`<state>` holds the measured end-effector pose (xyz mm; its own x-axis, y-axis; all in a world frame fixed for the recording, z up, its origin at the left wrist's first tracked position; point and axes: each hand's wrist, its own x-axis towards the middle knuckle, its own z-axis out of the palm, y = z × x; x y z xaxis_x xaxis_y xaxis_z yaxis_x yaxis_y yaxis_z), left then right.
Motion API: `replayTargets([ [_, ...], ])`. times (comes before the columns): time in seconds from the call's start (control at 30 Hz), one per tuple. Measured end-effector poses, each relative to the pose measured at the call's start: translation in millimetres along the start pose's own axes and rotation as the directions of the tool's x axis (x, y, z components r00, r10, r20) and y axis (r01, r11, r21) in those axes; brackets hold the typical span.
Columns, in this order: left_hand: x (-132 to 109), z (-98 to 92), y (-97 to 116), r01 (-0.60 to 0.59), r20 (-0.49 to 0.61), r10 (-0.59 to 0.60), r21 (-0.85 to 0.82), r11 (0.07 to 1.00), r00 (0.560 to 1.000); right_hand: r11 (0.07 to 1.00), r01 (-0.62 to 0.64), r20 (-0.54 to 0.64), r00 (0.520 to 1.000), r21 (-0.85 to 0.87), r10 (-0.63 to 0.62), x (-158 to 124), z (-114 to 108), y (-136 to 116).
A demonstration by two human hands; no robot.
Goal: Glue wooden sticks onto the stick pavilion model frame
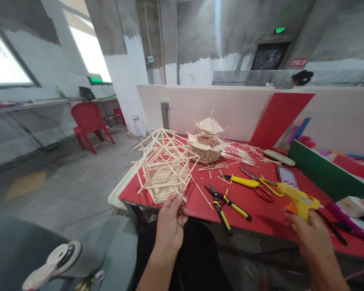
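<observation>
At a red worktable (261, 210) in a bare concrete workshop, my left hand (170, 224) pinches the lower edge of an open stick framework (165, 165), fingers closed on its base near the table's front-left corner. My right hand (311, 238) is wrapped around the grip of a yellow glue gun (299, 201), its nozzle pointing left over the tabletop.

Behind the framework, just beside it, stands a finished stick pavilion (208, 140) with a tiered roof. Loose sticks (214, 166) lie scattered across the red surface around both models, and a clear packet of sticks (238, 155) rests to the right of the pavilion. Nearer me lie black-and-yellow cutters (226, 204), and beyond them a pair of yellow-handled pliers (245, 181).

A white partition (206, 107) with a red panel (279, 119) backs the table; a green board (327, 173) edges its right side. To the left, the grey concrete floor (63, 178) runs to a red plastic chair (89, 121) beneath bright windows (6, 64). A half-painted pillar (124, 68) rises mid-room, and a green exit sign (279, 30) glows above a dark doorway (268, 56) in the far wall.
</observation>
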<state>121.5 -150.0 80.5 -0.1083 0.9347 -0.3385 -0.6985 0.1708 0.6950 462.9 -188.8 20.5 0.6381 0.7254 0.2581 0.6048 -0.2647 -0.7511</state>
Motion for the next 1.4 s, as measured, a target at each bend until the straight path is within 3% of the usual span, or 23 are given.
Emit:
replayTargets([
  [0.03, 1, -0.5, 0, 0.005, 0.001, -0.005, -0.009, 1.000, 1.000, 0.993, 0.021, 0.004, 1.000, 0.113, -0.021, -10, 0, -17],
  [0.13, 5, -1.0, 1, 0.036, -0.006, -0.036, -0.040, 0.999, 0.999, 0.967, 0.067, 0.063, 0.994, 0.247, -0.085, -38, 14, -85],
  [0.23, 6, -2.5, 3, 0.059, -0.009, -0.060, -0.057, 0.997, 0.998, 0.980, 0.198, 0.021, 0.980, -0.003, -0.198, -60, 43, -154],
  [0.3, 7, -4.9, 5, 0.066, -0.001, -0.066, -0.052, 0.996, 0.998, 0.914, 0.365, -0.041, 0.925, -0.174, -0.377, -67, 63, -184],
  [0.37, 7, -8.0, 7, 0.070, 0.005, -0.070, -0.043, 0.997, 0.998, 0.822, 0.478, -0.082, 0.848, -0.311, -0.524, -70, 79, -199],
  [0.43, 7, -10.9, 9, 0.071, 0.001, -0.071, -0.042, 0.997, 0.997, 0.753, 0.519, -0.095, 0.795, -0.404, -0.599, -69, 88, -203],
  [0.53, 9, -14.0, 11, 0.078, -0.011, -0.078, -0.052, 0.996, 0.997, 0.695, 0.534, -0.063, 0.770, -0.482, -0.635, -66, 92, -200],
  [0.8, 16, -17.0, 9, 0.105, 0.009, -0.104, -0.059, 0.993, 0.994, 0.658, 0.544, 0.011, 0.775, -0.521, -0.632, -67, 94, -199],
  [1.4, 20, -16.2, 5, 0.116, -0.005, -0.116, -0.025, 0.993, 0.993, 0.637, 0.580, 0.041, 0.755, -0.508, -0.655, -64, 95, -195],
])
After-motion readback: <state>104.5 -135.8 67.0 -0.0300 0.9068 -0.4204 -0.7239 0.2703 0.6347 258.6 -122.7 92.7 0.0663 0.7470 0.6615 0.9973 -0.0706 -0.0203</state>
